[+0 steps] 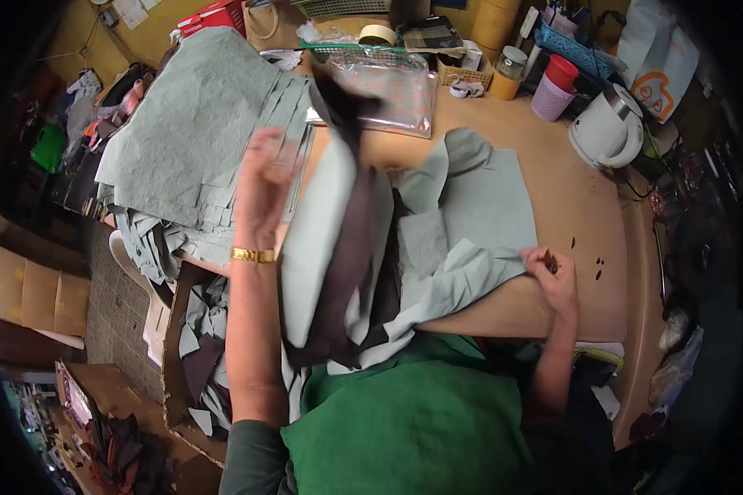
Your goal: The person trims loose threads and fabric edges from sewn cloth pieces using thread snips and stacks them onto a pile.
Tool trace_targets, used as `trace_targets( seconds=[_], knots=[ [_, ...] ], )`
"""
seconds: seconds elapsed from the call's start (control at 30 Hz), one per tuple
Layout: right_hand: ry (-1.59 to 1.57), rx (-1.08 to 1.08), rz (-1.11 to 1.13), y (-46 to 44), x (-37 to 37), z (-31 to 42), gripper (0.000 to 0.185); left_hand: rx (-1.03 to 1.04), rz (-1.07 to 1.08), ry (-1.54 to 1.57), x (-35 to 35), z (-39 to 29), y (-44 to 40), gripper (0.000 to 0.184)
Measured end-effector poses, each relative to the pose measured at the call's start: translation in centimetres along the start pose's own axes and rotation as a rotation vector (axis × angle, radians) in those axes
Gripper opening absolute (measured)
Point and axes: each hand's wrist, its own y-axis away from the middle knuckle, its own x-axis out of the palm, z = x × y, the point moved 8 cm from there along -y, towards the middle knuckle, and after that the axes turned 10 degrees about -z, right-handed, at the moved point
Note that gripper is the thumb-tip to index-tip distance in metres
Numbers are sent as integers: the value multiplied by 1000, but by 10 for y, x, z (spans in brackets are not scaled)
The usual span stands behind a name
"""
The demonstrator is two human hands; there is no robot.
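Observation:
My right hand (pixel 556 280) pinches the edge of a pale grey-green leather piece (pixel 491 202) that lies partly folded on the table; something small and dark shows at its fingers. My left hand (pixel 266 169), with a gold bracelet at the wrist, is raised beside a tall pile of grey-green sheets (pixel 198 124). Motion smears its fingers, so their grip is unclear. Between my hands, a grey-green flap (pixel 322 239) and a dark brown piece (pixel 351 247) stand up in folds, blurred at the top and draping over the table's front edge.
A cardboard box (pixel 173 363) of offcuts stands at lower left. Along the back of the tan table (pixel 586 214) are a plastic-wrapped packet (pixel 388 91), a jar (pixel 509 73), a red cup (pixel 561 73) in a pink holder and a white kettle (pixel 607 128).

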Motion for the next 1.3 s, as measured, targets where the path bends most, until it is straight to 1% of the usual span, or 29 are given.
trace_targets(
  seconds=[0.03, 0.07, 0.1, 0.17, 0.23, 0.3, 0.33, 0.37, 0.4, 0.43, 0.47, 0.5, 0.57, 0.6, 0.7, 0.77, 0.8, 0.83, 0.87, 0.9, 0.93, 1.0, 1.07, 1.1, 1.13, 1.17, 1.2, 1.23, 1.3],
  knots=[
    [-1, -3, -9, 4, -11, 11, 8, 174, -311, -117, -21, -25, -4, 37],
    [186, 96, 134, 14, -12, 12, 8, 399, -415, -205, -24, -51, 6, 35],
    [372, 201, 280, 27, -11, 8, 9, 601, -464, -368, -18, -71, 23, 27],
    [272, 205, 209, 33, -15, 24, 10, 827, -377, -660, 4, -82, 63, 20],
    [177, 211, 144, 32, -11, 34, 12, 608, -38, -707, 47, -54, 109, 18],
    [157, 148, 97, 20, 4, 47, 15, 339, 169, -1137, 76, -8, 143, 22],
    [156, 150, 101, 13, 17, 42, 15, 282, 270, -1244, 76, 16, 153, 33],
    [221, 27, 113, 3, 35, 37, 20, 223, 371, -1349, 69, 44, 162, 44],
    [283, -105, 123, -5, 52, 41, 26, 314, 342, -1558, 62, 59, 172, 58],
    [280, -117, 125, -9, 68, 47, 26, 409, 305, -1765, 52, 71, 180, 72],
    [464, -135, 244, -8, 93, 48, 36, 219, 312, -1746, 34, 84, 180, 90],
    [646, -147, 369, -4, 113, 43, 46, 219, 306, -1753, 24, 83, 176, 90],
    [714, -176, 339, -5, 120, 27, 55, 262, 197, -1949, 2, 74, 156, 95],
    [784, -200, 304, -6, 121, 23, 63, 278, 57, -1980, -14, 66, 142, 94],
    [752, -127, 283, -9, 110, 17, 67, 264, -292, -1973, -73, 37, 101, 84],
    [736, -144, 280, -6, 108, 19, 63, 456, -495, -2002, -74, 13, 94, 69],
    [725, -154, 274, -5, 108, 21, 59, 452, -497, -2002, -76, 9, 97, 69],
    [726, -154, 276, -6, 111, 18, 59, 544, -419, -1816, -63, 0, 102, 53],
    [717, -297, 346, -4, 121, 22, 53, 627, -344, -1628, -51, -8, 108, 38],
    [704, -443, 417, -2, 130, 28, 46, 819, -189, -1525, -28, -5, 119, 14],
    [705, -443, 421, -6, 143, 43, 46, 727, -138, -1423, -14, 7, 131, 11],
    [754, -344, 861, -2, 209, 71, 36, 600, 96, -1414, 19, 38, 158, 13],
    [535, -327, 914, -43, 251, 61, 36, 581, 233, -1383, 38, 64, 184, 24],
    [236, -619, 726, -81, 263, 67, 36, 502, 227, -1428, 33, 76, 192, 39],
    [214, -592, 580, -128, 267, 67, 37, 479, 263, -1485, 33, 79, 198, 46],
    [390, -489, 384, -158, 257, 82, 38, 459, 297, -1539, 34, 82, 202, 53],
    [493, -684, 128, -182, 246, 94, 35, 460, 258, -1590, 30, 83, 202, 59],
    [434, -408, 75, -187, 233, 105, 33, 469, 246, -1590, 28, 81, 199, 59],
    [205, -129, 248, -164, 230, 108, 32, 548, 195, -1672, 20, 71, 194, 64]
  ],
)
